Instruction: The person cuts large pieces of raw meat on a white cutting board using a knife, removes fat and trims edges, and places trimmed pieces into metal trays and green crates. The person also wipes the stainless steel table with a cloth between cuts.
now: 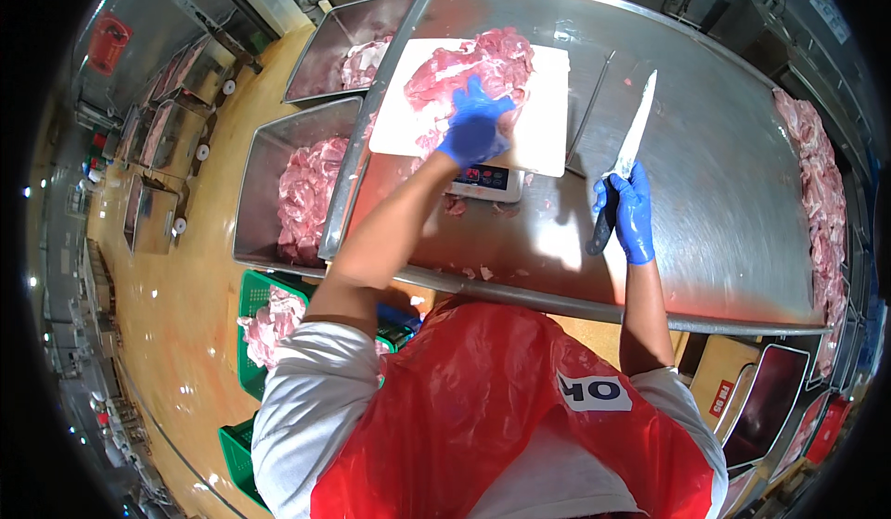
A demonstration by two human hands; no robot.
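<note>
Pink raw meat (pixel 473 64) lies spread over a white cutting board (pixel 548 129) on the steel table. My left hand (pixel 476 125), in a blue glove, reaches over the board with its fingers spread on or just above the meat's near side; contact is hard to make out. A digital scale (pixel 492 180) shows partly under the board's near edge. To the right, my blue-gloved right hand (pixel 633 213) is wrapped round the black handle of a knife (pixel 639 120), its blade pointing away from me. A thin dark sharpening rod (pixel 591 111) lies between board and knife.
Steel bins with meat (pixel 311 194) stand along the table's left edge. Below them are green crates (pixel 251 333), one with meat. More meat (pixel 812 176) lines the table's far right. Small scraps (pixel 484 273) lie near the front rim (pixel 557 304).
</note>
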